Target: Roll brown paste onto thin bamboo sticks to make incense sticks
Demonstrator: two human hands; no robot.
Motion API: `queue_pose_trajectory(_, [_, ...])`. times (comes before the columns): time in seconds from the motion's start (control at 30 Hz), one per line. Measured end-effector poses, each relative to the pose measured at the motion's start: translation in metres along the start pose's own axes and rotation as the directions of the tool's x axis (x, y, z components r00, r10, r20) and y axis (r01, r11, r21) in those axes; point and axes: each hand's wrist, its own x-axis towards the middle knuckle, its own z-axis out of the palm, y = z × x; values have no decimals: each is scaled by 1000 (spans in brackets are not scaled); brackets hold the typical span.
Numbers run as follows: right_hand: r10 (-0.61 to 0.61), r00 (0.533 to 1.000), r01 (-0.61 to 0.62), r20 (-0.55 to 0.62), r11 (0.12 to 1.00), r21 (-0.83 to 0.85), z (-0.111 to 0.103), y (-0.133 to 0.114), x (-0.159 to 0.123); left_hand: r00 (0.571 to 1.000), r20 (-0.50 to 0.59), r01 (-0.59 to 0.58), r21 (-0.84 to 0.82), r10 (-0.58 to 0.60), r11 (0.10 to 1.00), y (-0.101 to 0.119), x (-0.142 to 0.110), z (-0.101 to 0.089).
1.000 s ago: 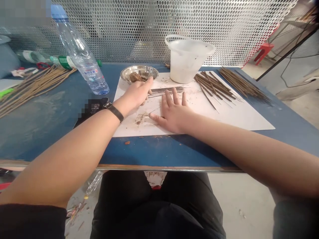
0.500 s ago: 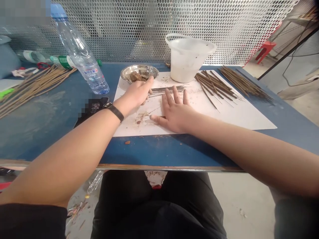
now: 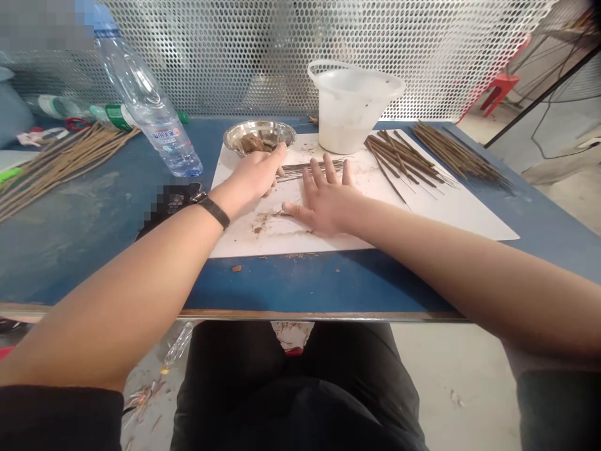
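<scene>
My right hand [image 3: 328, 199] lies palm down on a white sheet of paper [image 3: 451, 219], its fingers spread. Its fingertips reach a row of thin dark sticks [image 3: 300, 170], and anything under the palm is hidden. To the left, my left hand [image 3: 256, 172] has one finger stretched forward and the others curled down near the left ends of these sticks. What its curled fingers hold, if anything, is hidden. Just beyond it, a shiny metal bowl [image 3: 230, 139] contains brown clay-like lumps [image 3: 256, 144]. Brown crumbs [image 3: 260, 220] dot the paper near my right thumb.
A white plastic bucket [image 3: 347, 119] stands behind my right hand. Thicker brown sticks [image 3: 404, 156] lie right of it, with another bundle [image 3: 460, 153] farther right. Long sticks [image 3: 70, 163], a tilted-looking water bottle [image 3: 154, 113] and a dark object [image 3: 171, 203] are leftward. Perforated metal [image 3: 263, 56] borders the back.
My right hand has slid a little forward over the paper, away from me. My left hand stays nearly in place, and the whole view has shifted slightly.
</scene>
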Motion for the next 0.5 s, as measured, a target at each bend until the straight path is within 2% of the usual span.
queue_pose_trajectory(0.17, [-27, 999, 27, -25, 999, 24, -6, 13, 11, 1000, -6, -10, -19, 10, 1000, -1, 2, 1])
queue_pose_trajectory(0.37, [-82, 996, 79, 34, 995, 64, 3, -4, -21, 1000, -14, -11, -23, 10, 1000, -2, 4, 3])
queue_pose_trajectory(0.5, [-52, 998, 50, 38, 997, 52, 4, -14, -32, 1000, -14, -24, 13, 24, 1000, -4, 6, 2])
